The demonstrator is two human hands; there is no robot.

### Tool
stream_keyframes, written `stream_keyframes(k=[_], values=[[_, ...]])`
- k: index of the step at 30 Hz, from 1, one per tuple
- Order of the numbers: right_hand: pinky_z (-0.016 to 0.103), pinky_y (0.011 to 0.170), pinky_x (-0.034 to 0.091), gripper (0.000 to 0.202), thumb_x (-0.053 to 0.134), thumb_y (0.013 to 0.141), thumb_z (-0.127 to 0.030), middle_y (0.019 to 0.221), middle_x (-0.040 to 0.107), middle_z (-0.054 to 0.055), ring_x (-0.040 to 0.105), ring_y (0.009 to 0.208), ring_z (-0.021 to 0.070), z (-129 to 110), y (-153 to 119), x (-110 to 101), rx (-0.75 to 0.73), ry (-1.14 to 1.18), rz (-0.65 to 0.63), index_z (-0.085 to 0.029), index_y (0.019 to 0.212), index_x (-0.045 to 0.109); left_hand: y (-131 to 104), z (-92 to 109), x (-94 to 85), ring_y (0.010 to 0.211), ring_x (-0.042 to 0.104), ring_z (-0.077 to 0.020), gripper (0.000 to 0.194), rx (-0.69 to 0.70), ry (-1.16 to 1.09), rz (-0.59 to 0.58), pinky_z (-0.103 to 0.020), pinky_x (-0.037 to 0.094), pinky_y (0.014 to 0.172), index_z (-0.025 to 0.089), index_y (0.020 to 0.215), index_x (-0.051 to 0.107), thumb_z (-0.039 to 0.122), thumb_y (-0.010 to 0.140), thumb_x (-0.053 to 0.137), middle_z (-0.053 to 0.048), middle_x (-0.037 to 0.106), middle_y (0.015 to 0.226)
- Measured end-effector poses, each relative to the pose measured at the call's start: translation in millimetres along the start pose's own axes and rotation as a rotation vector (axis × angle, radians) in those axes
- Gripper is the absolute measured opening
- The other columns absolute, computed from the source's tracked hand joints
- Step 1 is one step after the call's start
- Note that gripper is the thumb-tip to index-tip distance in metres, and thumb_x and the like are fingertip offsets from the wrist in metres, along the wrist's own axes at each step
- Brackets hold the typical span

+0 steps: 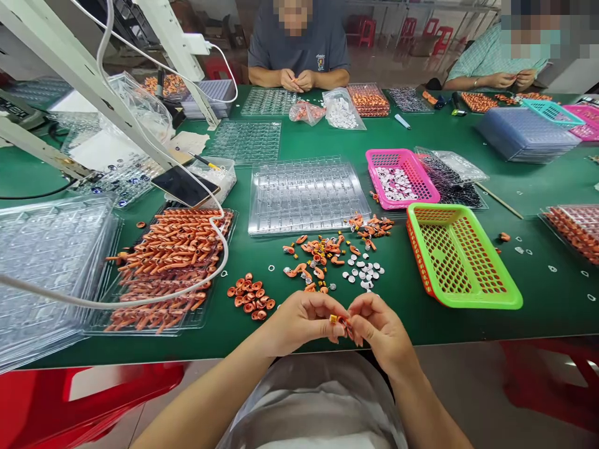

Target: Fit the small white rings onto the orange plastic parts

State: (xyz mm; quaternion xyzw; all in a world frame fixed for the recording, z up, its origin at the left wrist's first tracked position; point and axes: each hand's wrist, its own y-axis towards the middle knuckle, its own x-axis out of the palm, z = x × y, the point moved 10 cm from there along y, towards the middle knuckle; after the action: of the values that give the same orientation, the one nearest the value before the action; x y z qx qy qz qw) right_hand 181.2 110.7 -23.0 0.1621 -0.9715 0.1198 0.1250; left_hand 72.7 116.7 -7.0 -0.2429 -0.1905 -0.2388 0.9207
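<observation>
My left hand (306, 321) and my right hand (380, 330) meet at the table's front edge, fingertips pinched round a small orange part (343, 322) with a yellow piece on it. Just beyond them lie loose orange parts (322, 249) with yellow and silvery bits, and a scatter of white discs (364, 272). Round orange caps (250, 296) form a group to the left of my left hand. Farther left, long orange pieces (180, 246) fill a clear tray. An empty-looking clear moulded tray (306, 196) lies behind the loose parts.
At right stands a green basket (500, 293) nested in a red one; behind it, a pink basket (374, 178) holds white pieces. Clear trays (42, 249) are stacked at far left. A white cable (223, 249) loops over the orange pieces. Two people work across the table.
</observation>
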Motion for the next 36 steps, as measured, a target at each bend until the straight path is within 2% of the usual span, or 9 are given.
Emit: stream_keyframes(k=[2,5,9,17,22,26,28,32,36], values=[[0.026,0.063,0.048,0.018,0.068,0.088,-0.035,0.085,0.057,0.001,0.057,0.070,0.0130,-20.4,-6.2,-10.6,-0.197,-0.180,0.091,-0.023,0.098,0.060,1.4,1.0,-9.4,0.062,0.066,-0.0123,0.025,0.037,-0.029,0.100,-0.025,0.055,0.065,0.013,0.083,0.075,0.027,0.065,0.086,-0.004,0.073,0.074],[0.031,0.072,0.051,0.028,0.072,0.084,-0.023,0.095,0.058,0.002,0.058,0.077,0.0155,-42.9,-18.2,-5.8,-0.437,-0.433,0.101,-0.027,0.109,0.060,2.0,-0.6,-14.4,0.058,0.065,-0.0110,0.028,0.057,-0.059,0.153,-0.025,0.055,0.063,0.013,0.084,0.074,0.028,0.064,0.087,-0.003,0.072,0.074],[0.030,0.069,0.054,0.032,0.064,0.087,-0.008,0.097,0.063,0.004,0.062,0.081,0.0166,-54.8,-25.5,5.4,-0.584,-0.620,0.119,-0.028,0.111,0.060,1.3,-3.5,-13.4,0.063,0.066,-0.0118,0.027,0.068,-0.072,0.148,-0.026,0.056,0.067,0.013,0.087,0.076,0.029,0.067,0.085,-0.003,0.072,0.074],[0.032,0.069,0.055,0.020,0.060,0.087,-0.008,0.088,0.065,0.005,0.064,0.079,0.0184,-65.0,-27.7,12.0,-0.630,-0.780,0.210,-0.023,0.099,0.062,-4.4,0.2,-17.0,0.082,0.071,-0.0174,0.024,0.141,0.054,0.270,-0.030,0.057,0.082,0.016,0.091,0.078,0.028,0.071,0.082,-0.006,0.076,0.088],[0.029,0.062,0.053,0.014,0.059,0.087,-0.010,0.081,0.064,0.003,0.062,0.070,0.0172,-60.7,-28.1,18.1,-0.604,-0.772,0.245,-0.024,0.092,0.060,-3.2,-4.9,-18.9,0.088,0.072,-0.0217,0.028,0.117,0.024,0.338,-0.034,0.057,0.085,0.016,0.093,0.078,0.032,0.070,0.083,-0.009,0.078,0.091],[0.033,0.070,0.055,0.030,0.060,0.085,-0.006,0.089,0.069,0.006,0.067,0.079,0.0201,-60.5,-40.9,27.9,-0.711,-0.876,0.334,-0.026,0.108,0.060,-2.6,-14.9,-20.3,0.086,0.073,-0.0222,0.034,0.054,-0.024,0.339,-0.032,0.057,0.084,0.016,0.097,0.077,0.034,0.069,0.083,-0.010,0.079,0.090],[0.033,0.070,0.056,0.039,0.059,0.085,-0.006,0.093,0.071,0.007,0.068,0.081,0.0210,-55.7,-43.6,35.2,-0.752,-0.909,0.308,-0.028,0.117,0.058,-4.5,-16.8,-27.6,0.090,0.073,-0.0234,0.032,0.041,0.031,0.391,-0.031,0.057,0.085,0.017,0.096,0.078,0.035,0.070,0.081,-0.010,0.079,0.093],[0.033,0.067,0.056,0.027,0.062,0.086,-0.022,0.086,0.071,0.006,0.067,0.075,0.0207,-45.6,-35.8,33.2,-0.727,-0.828,0.224,-0.030,0.112,0.063,-2.8,-14.6,-38.1,0.087,0.075,-0.0270,0.032,0.079,0.206,0.418,-0.032,0.060,0.079,0.019,0.088,0.079,0.043,0.067,0.080,-0.007,0.080,0.090],[0.029,0.054,0.051,0.019,0.060,0.088,-0.044,0.070,0.066,0.001,0.062,0.056,0.0172,-50.2,-36.8,14.1,-0.722,-0.704,0.392,-0.030,0.100,0.064,-5.4,0.8,-32.3,0.078,0.077,-0.0256,0.027,0.295,0.558,0.387,-0.026,0.062,0.068,0.026,0.087,0.079,0.049,0.073,0.073,-0.003,0.080,0.085]])
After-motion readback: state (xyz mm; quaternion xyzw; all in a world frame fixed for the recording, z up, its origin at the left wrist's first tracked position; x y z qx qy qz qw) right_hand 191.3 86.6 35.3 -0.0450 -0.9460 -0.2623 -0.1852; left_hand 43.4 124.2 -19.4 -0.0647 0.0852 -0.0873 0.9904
